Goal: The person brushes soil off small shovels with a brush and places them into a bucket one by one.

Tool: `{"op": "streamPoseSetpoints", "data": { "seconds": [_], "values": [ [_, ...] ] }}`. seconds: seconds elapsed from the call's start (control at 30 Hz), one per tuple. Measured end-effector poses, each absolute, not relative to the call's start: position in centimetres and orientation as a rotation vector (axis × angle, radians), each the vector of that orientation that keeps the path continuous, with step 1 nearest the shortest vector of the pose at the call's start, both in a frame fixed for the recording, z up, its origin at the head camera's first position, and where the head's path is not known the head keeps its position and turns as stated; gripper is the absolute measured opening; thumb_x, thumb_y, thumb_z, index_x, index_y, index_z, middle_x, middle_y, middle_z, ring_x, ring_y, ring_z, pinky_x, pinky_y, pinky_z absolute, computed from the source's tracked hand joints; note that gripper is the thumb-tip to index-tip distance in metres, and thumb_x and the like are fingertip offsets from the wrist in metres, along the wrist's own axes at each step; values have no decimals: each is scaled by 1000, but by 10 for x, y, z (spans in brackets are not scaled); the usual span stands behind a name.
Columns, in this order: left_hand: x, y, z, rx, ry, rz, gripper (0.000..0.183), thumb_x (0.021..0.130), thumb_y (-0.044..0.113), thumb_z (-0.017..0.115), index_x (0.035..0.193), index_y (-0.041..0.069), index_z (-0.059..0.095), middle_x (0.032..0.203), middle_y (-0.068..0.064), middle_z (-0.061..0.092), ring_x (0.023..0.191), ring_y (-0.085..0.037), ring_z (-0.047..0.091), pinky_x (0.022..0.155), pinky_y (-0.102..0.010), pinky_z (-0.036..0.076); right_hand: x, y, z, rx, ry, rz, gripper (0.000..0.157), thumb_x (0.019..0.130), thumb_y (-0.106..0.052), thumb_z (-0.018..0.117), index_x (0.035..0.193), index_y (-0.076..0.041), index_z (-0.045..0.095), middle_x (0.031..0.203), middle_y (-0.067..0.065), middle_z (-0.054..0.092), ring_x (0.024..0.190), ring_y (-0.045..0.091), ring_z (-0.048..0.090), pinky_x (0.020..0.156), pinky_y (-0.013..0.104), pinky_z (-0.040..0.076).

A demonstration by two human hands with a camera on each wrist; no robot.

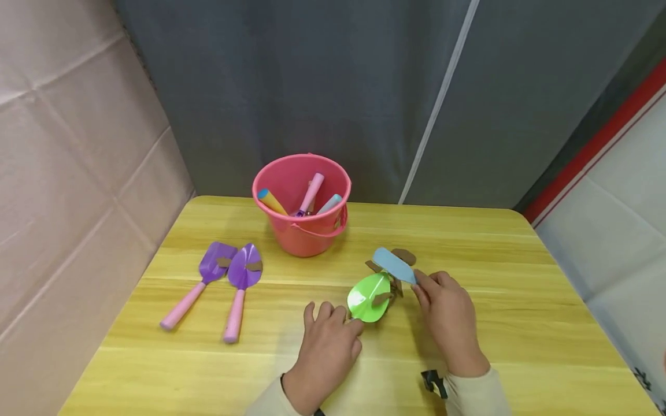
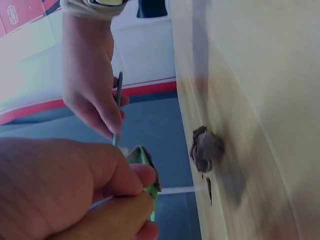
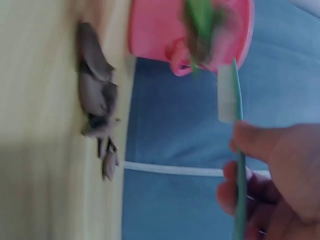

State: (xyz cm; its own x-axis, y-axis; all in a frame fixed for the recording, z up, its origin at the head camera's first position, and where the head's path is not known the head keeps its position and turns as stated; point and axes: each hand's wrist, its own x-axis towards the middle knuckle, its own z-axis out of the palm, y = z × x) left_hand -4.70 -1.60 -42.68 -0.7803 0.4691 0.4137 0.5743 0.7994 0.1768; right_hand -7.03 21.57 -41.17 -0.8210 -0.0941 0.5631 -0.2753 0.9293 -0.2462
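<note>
My left hand [image 1: 326,349] grips the handle of a bright green toy shovel [image 1: 361,301]. A brown scrap [image 1: 382,299] lies on its blade. My right hand [image 1: 448,315] pinches a light blue brush [image 1: 394,266]; white bristles [image 3: 226,95] show in the right wrist view. The brush is held just above and right of the shovel, apart from the table. Below them a small heap of brown scraps [image 2: 206,149] rests on the table, also seen as dark pieces [image 3: 97,85] in the right wrist view. What the scraps are made of I cannot tell.
A pink bucket [image 1: 299,237] holding several handled tools stands at the back. Two purple toy shovels [image 1: 214,263] with pink handles lie at the left, brown scraps on their blades. The wooden table [image 1: 520,323] ends at a dark curtain [image 1: 312,75].
</note>
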Motion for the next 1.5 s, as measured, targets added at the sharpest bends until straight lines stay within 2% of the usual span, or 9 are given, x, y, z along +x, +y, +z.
{"op": "streamPoseSetpoints", "data": {
  "seconds": [0.2, 0.33, 0.5, 0.6, 0.67, 0.87, 1.13, 1.4, 1.5],
  "values": [
    [-49, -19, -425, -740, -2644, -465, 9, 77, 12, 68, 76, 22, 70, 74, 3, 50, 81, -23, 47, 91, -66, 34, -63, 224, -403, 371, -2716, 584, 29, 82, -10, 79, 111, -9, 76, 86, -2, 60, 64, 8, 46, 55, 27, 40],
    [-46, -18, -423, -763, -2669, -427, 7, 78, 15, 70, 77, 22, 69, 76, 3, 50, 82, -23, 48, 92, -65, 35, -63, 221, -406, 473, -2775, 640, 28, 82, -9, 79, 109, -11, 77, 86, -6, 58, 66, 5, 47, 57, 24, 42],
    [-37, -14, -423, -863, -2640, -400, 8, 78, 18, 69, 80, 26, 71, 74, 4, 49, 83, -22, 49, 90, -63, 38, -69, 216, -412, 374, -2648, 496, 27, 81, -10, 80, 108, -7, 76, 81, 1, 59, 61, 13, 52, 54, 30, 43],
    [-35, -13, -424, -873, -2612, -419, 8, 78, 18, 69, 79, 26, 70, 73, 5, 47, 82, -21, 48, 90, -63, 38, -71, 218, -410, 271, -2539, 464, 28, 81, -8, 80, 108, -4, 75, 83, 8, 62, 62, 20, 56, 53, 36, 45],
    [-37, -14, -424, -841, -2609, -425, 8, 78, 17, 69, 78, 25, 69, 73, 5, 46, 81, -22, 48, 90, -63, 38, -70, 221, -407, 235, -2509, 494, 28, 81, -8, 79, 109, -2, 75, 85, 10, 63, 62, 19, 56, 53, 35, 44],
    [-45, -22, -423, -748, -2634, -473, 10, 77, 15, 69, 80, 24, 71, 74, 5, 47, 81, -22, 48, 91, -66, 35, -62, 228, -398, 265, -2648, 579, 30, 85, -9, 76, 115, -5, 73, 86, 2, 60, 61, 9, 43, 53, 27, 37],
    [-48, -25, -417, -712, -2653, -521, 8, 79, 14, 68, 81, 22, 70, 76, 5, 47, 82, -21, 47, 94, -66, 33, -61, 220, -407, 416, -2754, 701, 28, 88, -12, 73, 117, -10, 73, 94, -4, 61, 70, 6, 50, 59, 26, 45],
    [-48, -27, -415, -682, -2686, -510, 10, 80, 15, 68, 85, 23, 72, 77, 4, 50, 85, -22, 48, 96, -67, 31, -61, 226, -405, 191, -2664, 510, 27, 86, -10, 76, 111, -1, 72, 87, 9, 63, 61, 15, 49, 53, 34, 42],
    [-49, -27, -415, -676, -2688, -508, 10, 79, 15, 68, 85, 22, 73, 78, 4, 51, 83, -22, 47, 95, -65, 32, -61, 224, -402, 255, -2676, 532, 27, 86, -10, 76, 111, -2, 73, 87, 6, 62, 62, 13, 49, 54, 31, 42]
  ]
}}
